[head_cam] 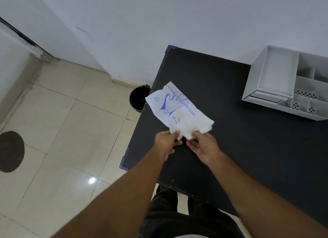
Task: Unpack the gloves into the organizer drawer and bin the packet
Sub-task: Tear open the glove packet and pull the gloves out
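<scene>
Over the black table (239,131), left hand (166,143) and right hand (204,146) both pinch the glove packet's (179,110) near edge, arms outstretched.

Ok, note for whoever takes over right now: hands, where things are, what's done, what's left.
Left hand and right hand both pinch the near edge of the glove packet, over the dark table.
Organizer stands at the table's far right; black bin on the floor by its left edge.
Done: nothing unpacked yet.
Left: open it, unload into the organizer, bin it.

Crinkled thin plastic packet (179,110), matt black table (230,131), glossy floor tiles (71,131).
</scene>
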A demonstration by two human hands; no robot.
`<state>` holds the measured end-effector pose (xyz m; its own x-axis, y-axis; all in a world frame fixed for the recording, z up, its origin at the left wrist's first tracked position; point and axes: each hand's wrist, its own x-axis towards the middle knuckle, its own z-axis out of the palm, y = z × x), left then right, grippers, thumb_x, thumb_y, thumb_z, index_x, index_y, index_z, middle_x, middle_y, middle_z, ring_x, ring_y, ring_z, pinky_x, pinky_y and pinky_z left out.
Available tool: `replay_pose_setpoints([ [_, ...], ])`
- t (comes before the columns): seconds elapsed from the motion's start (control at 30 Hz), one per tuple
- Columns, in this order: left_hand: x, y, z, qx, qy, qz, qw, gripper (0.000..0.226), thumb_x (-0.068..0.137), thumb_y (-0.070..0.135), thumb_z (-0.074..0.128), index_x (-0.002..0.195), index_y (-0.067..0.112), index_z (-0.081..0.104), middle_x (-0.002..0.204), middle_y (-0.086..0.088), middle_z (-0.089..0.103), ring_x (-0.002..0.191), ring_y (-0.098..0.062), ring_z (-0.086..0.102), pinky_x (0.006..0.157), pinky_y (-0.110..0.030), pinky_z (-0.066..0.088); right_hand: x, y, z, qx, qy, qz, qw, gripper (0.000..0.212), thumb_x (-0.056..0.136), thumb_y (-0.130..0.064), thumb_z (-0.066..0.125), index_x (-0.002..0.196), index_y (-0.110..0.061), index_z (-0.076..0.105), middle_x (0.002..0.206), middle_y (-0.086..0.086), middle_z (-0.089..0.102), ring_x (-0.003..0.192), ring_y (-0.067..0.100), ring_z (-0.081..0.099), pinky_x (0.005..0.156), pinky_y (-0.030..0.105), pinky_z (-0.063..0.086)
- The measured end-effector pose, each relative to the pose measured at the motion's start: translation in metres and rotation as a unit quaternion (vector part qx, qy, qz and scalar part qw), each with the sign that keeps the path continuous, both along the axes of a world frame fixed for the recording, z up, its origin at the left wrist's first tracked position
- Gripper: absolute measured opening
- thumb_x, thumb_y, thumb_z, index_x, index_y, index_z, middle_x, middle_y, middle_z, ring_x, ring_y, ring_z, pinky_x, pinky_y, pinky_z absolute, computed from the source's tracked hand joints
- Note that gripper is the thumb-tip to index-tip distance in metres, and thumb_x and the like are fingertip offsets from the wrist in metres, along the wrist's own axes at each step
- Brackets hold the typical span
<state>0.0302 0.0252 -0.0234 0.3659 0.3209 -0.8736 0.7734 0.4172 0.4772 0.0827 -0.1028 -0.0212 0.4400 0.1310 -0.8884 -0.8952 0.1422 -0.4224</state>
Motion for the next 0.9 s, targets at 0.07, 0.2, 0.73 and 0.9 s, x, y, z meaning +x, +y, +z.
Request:
replay_pose_setpoints([
  [0.07,0.001,0.0,0.002,0.011,0.012,0.025,1.0,0.015,0.094,0.028,0.065,0.099,0.014,0.069,0.094,-0.001,0.076,0.069,-0.01,0.072,0.053,-0.027,0.041,0.001,-0.001,0.002,-0.016,0.01,-0.005,1.0,0.018,0.091,0.0,0.054,0.1,-0.013,0.063,0.096,0.009,0.067,0.085,0.022,0.065,0.086,0.04,0.057],
  [0.2,0.002,-0.001,0.003,0.135,0.025,-0.073,0.988,0.033,0.087,0.044,0.066,0.104,0.016,0.066,0.095,0.001,0.073,0.081,-0.018,0.072,0.062,-0.029,0.054,0.001,-0.011,0.002,-0.033,0.032,-0.001,0.999,0.011,0.092,-0.015,0.057,0.101,-0.019,0.06,0.103,0.008,0.066,0.097,0.025,0.067,0.086,0.045,0.057],
  [0.73,0.048,-0.031,-0.003,0.376,-0.054,-0.677,0.63,0.071,0.097,0.04,0.045,0.157,0.032,0.009,0.167,-0.004,-0.004,0.153,-0.031,-0.005,0.117,-0.058,0.015,0.012,-0.043,0.004,-0.116,-0.071,-0.015,0.991,0.012,0.095,-0.021,0.06,0.106,-0.025,0.065,0.103,0.0,0.072,0.09,0.019,0.071,0.062,0.031,0.054],
  [0.9,0.063,-0.034,-0.001,0.379,-0.028,-0.701,0.604,0.067,0.098,0.047,0.041,0.156,0.034,0.01,0.167,-0.004,-0.001,0.151,-0.032,0.008,0.113,-0.059,0.024,0.024,-0.048,0.001,-0.121,-0.056,-0.046,0.99,0.017,0.098,-0.011,0.053,0.095,-0.024,0.065,0.096,0.001,0.072,0.082,0.018,0.07,0.066,0.034,0.056],
])
